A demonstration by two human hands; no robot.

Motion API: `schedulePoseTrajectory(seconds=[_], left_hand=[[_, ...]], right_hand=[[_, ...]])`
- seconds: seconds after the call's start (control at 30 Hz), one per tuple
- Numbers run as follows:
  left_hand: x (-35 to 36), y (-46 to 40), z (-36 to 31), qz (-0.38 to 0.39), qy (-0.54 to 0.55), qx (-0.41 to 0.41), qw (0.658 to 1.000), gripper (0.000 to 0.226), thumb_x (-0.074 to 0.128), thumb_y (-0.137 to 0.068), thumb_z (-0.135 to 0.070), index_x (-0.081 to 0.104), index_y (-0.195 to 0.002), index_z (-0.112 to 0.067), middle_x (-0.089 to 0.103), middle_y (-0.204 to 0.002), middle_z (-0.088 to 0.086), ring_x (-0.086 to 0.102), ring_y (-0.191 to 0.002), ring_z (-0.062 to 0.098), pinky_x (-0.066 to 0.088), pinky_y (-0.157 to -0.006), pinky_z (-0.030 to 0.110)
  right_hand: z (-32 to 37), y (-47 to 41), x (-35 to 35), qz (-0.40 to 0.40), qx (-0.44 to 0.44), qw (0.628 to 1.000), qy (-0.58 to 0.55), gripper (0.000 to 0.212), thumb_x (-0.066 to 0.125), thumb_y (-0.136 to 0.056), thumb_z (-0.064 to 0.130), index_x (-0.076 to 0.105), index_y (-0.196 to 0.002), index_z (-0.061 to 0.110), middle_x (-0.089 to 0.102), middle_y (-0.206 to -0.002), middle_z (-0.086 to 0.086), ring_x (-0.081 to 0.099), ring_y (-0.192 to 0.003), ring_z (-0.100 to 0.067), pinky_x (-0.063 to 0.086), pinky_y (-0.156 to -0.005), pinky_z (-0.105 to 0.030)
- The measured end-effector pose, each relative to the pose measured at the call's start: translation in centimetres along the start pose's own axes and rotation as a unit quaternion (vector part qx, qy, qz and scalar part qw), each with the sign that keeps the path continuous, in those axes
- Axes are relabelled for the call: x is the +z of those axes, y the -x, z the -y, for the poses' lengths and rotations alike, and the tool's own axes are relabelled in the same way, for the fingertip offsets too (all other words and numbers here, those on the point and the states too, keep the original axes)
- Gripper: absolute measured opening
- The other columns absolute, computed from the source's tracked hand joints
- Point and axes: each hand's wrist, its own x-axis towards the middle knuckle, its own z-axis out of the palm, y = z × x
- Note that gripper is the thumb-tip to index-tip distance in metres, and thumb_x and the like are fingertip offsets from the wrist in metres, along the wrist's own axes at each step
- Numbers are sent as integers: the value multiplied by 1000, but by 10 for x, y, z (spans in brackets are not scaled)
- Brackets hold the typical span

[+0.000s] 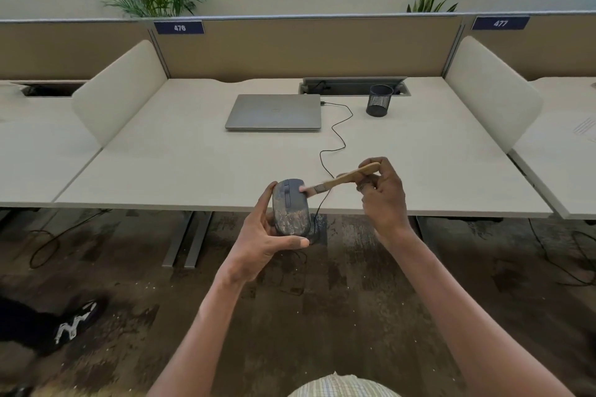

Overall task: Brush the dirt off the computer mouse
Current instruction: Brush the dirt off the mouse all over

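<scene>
In left hand [258, 242], mouse [291, 207] lengthwise, buttons away

pen cup [379, 100] right of laptop [274, 111]

Both forearms are bare from the lower frame edge up to the left hand [258, 242] and right hand [383, 193]; no sleeves, watch or rings visible. At bottom centre, a light checked shirt [342, 387], pale yellow with fine blue lines.
</scene>
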Motion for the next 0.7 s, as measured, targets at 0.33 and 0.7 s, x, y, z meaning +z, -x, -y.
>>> schedulePoseTrajectory(seconds=[0.33,0.7], left_hand=[[6,-1,-1,4,-27,3,1000,133,103,-50,-28,28,-159,-43,64,-139,-3,72,-118,22,62,-93,34],[9,3,-4,-3,-78,0,997,131,100,-60,-23,21,-163,-39,58,-147,7,68,-122,18,56,-107,42]], right_hand=[[14,-1,-20,-5,-84,996,33,25,58,-93,-11,56,-98,13,66,-88,1,68,-81,3,48,-67,-8],[33,9,5,73,-307,909,273,29,63,-90,-6,55,-106,16,66,-89,6,51,-84,-13,36,-62,-16]])
